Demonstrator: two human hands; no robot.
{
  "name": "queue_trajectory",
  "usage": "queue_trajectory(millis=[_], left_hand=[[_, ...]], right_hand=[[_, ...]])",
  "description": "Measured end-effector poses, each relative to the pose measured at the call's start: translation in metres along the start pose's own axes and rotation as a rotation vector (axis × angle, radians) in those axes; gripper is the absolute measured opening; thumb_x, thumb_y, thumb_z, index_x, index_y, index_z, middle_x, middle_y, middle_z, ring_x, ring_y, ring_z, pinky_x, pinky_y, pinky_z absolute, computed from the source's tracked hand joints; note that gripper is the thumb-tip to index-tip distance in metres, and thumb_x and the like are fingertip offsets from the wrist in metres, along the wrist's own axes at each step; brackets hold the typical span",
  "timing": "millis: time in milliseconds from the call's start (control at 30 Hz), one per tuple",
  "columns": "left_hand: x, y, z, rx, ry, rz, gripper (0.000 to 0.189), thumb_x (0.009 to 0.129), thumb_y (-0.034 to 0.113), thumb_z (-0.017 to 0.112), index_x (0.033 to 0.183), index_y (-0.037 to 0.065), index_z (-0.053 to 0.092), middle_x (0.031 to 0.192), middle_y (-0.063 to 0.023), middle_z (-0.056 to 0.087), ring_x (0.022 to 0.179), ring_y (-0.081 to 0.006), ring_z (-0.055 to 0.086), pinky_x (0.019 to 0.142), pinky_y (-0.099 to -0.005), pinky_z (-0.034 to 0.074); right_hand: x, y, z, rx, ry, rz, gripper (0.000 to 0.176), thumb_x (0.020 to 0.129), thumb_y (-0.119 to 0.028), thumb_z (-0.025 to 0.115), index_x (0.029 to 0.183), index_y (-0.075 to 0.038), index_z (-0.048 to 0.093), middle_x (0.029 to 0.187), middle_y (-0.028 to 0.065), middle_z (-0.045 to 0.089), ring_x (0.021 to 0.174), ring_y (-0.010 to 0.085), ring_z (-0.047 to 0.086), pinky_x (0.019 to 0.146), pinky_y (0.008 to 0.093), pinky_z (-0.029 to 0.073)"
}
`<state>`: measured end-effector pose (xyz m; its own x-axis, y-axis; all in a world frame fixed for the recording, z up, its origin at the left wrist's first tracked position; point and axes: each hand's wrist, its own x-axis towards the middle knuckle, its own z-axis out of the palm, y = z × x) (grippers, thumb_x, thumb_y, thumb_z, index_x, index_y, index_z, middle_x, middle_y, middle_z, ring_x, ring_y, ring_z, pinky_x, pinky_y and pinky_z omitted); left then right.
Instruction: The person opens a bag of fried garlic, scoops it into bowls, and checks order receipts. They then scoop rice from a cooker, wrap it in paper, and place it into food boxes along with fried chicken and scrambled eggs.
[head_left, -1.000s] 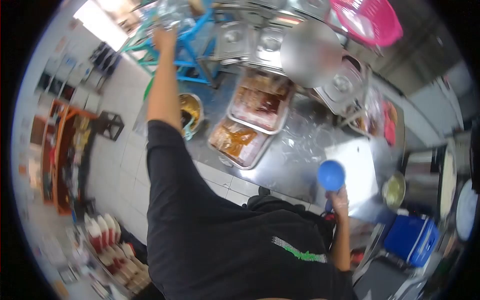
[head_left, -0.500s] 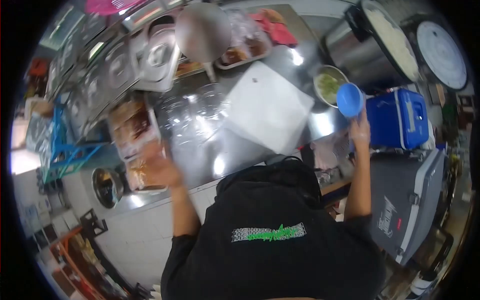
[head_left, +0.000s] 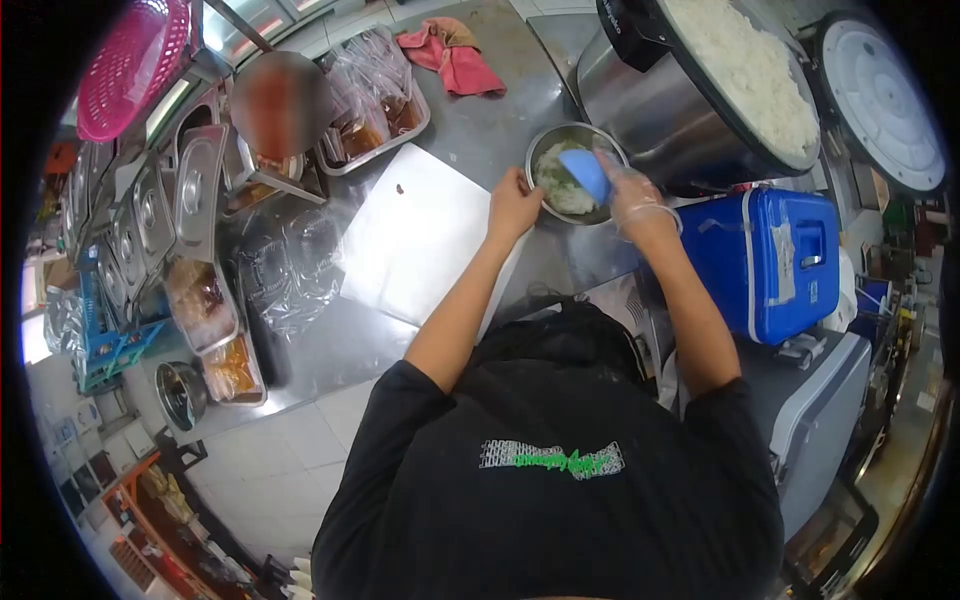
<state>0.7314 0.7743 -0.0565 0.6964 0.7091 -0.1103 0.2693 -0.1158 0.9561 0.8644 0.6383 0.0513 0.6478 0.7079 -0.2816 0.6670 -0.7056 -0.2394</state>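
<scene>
A round metal bowl with pale, greenish-white food in it stands on the steel counter. My left hand has its fingers closed on the bowl's near left rim. In a clear plastic glove, my right hand holds a small blue bowl, tilted down into the metal bowl against the food. The gloved fingers are slightly blurred. Just left of the metal bowl lies a white paper sheet with a small dark speck on it.
A large cooker full of white rice stands at back right, its round lid beyond. A blue cooler box is to the right. Trays of bagged sauces, clear plastic containers and a red cloth sit on the counter.
My left hand has moved from the sauce trays at left to the metal bowl's rim. My right hand has lowered the blue bowl into the metal bowl. The view has shifted.
</scene>
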Motion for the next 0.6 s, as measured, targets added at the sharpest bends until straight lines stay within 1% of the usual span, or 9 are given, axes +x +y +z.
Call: queue_trajectory(millis=[33, 100, 233, 300, 367, 433, 467, 567, 600], left_hand=[[-0.002, 0.001, 0.001, 0.032, -0.02, -0.026, 0.028, 0.074, 0.015, 0.062, 0.093, -0.002, 0.052, 0.07, -0.0148, 0.06, 0.067, -0.0273, 0.062, 0.063, -0.0377, 0.048], [0.004, 0.005, 0.001, 0.1, -0.05, -0.059, 0.029, 0.077, 0.013, 0.061, 0.099, -0.003, 0.052, 0.073, -0.0131, 0.061, 0.066, -0.0205, 0.062, 0.059, -0.0324, 0.049], [0.0, 0.018, -0.004, -0.186, -0.137, -0.202, 0.025, 0.081, 0.008, 0.056, 0.1, -0.005, 0.047, 0.077, -0.0155, 0.06, 0.07, -0.0213, 0.065, 0.054, -0.0315, 0.054], [-0.006, 0.016, -0.001, -0.256, -0.171, -0.233, 0.021, 0.083, 0.006, 0.053, 0.099, -0.003, 0.043, 0.078, -0.0175, 0.06, 0.074, -0.0236, 0.068, 0.052, -0.0321, 0.055], [-0.013, 0.009, 0.004, -0.41, -0.179, -0.261, 0.02, 0.086, 0.005, 0.051, 0.1, -0.003, 0.04, 0.086, -0.0172, 0.057, 0.076, -0.0261, 0.068, 0.055, -0.0325, 0.058], [-0.022, 0.013, -0.003, -0.545, -0.206, -0.298, 0.02, 0.088, 0.004, 0.051, 0.102, -0.003, 0.038, 0.09, -0.0162, 0.054, 0.075, -0.0272, 0.067, 0.058, -0.033, 0.06], [-0.026, 0.017, -0.007, -0.608, -0.232, -0.319, 0.02, 0.089, 0.003, 0.05, 0.102, -0.003, 0.037, 0.091, -0.0155, 0.053, 0.074, -0.027, 0.067, 0.058, -0.0333, 0.061], [-0.032, 0.026, -0.014, -0.705, -0.289, -0.362, 0.019, 0.09, 0.003, 0.05, 0.102, -0.002, 0.037, 0.09, -0.0141, 0.051, 0.07, -0.0257, 0.066, 0.058, -0.0329, 0.061], [-0.037, 0.025, -0.013, -0.725, -0.298, -0.377, 0.019, 0.09, 0.003, 0.051, 0.102, -0.002, 0.038, 0.089, -0.0137, 0.051, 0.07, -0.025, 0.065, 0.058, -0.0325, 0.061]], right_hand=[[-0.001, 0.009, 0.005, 0.054, 0.075, -0.045, 0.066, 0.084, -0.001, 0.045, 0.142, -0.03, 0.032, 0.119, 0.0244, 0.055, 0.109, 0.0398, 0.055, 0.093, 0.045, 0.044], [0.008, 0.002, 0.004, -0.002, 0.022, 0.022, 0.068, 0.083, 0.001, 0.043, 0.142, -0.032, 0.031, 0.121, 0.0237, 0.054, 0.11, 0.0393, 0.054, 0.093, 0.0446, 0.044], [-0.002, -0.022, -0.016, -0.057, 0.003, 0.083, 0.07, 0.084, 0.002, 0.04, 0.143, -0.034, 0.029, 0.122, 0.0237, 0.053, 0.11, 0.0389, 0.055, 0.093, 0.0451, 0.044], [0.016, -0.011, 0.008, -0.088, -0.012, 0.054, 0.07, 0.085, 0.001, 0.039, 0.143, -0.035, 0.027, 0.119, 0.0247, 0.054, 0.108, 0.0391, 0.056, 0.093, 0.0456, 0.044], [0.005, -0.011, 0.021, -0.128, -0.12, 0.03, 0.07, 0.086, 0.001, 0.039, 0.144, -0.036, 0.025, 0.116, 0.0258, 0.055, 0.105, 0.0393, 0.057, 0.091, 0.0458, 0.045], [-0.007, -0.033, 0.017, -0.164, -0.264, -0.01, 0.07, 0.086, 0.0, 0.038, 0.144, -0.036, 0.024, 0.112, 0.0271, 0.057, 0.102, 0.0398, 0.059, 0.089, 0.0459, 0.046], [-0.012, -0.028, 0.019, -0.193, -0.213, -0.089, 0.073, 0.083, 0.003, 0.04, 0.143, -0.035, 0.027, 0.106, 0.029, 0.058, 0.099, 0.0397, 0.06, 0.086, 0.0454, 0.048], [-0.026, -0.015, -0.014, -0.085, -0.239, -0.075, 0.073, 0.08, 0.005, 0.043, 0.142, -0.032, 0.031, 0.105, 0.0311, 0.058, 0.1, 0.0393, 0.06, 0.087, 0.0451, 0.047], [-0.028, -0.011, -0.018, -0.025, -0.185, -0.103, 0.073, 0.078, 0.006, 0.045, 0.141, -0.029, 0.034, 0.104, 0.0312, 0.058, 0.098, 0.0408, 0.059, 0.085, 0.0445, 0.047]])
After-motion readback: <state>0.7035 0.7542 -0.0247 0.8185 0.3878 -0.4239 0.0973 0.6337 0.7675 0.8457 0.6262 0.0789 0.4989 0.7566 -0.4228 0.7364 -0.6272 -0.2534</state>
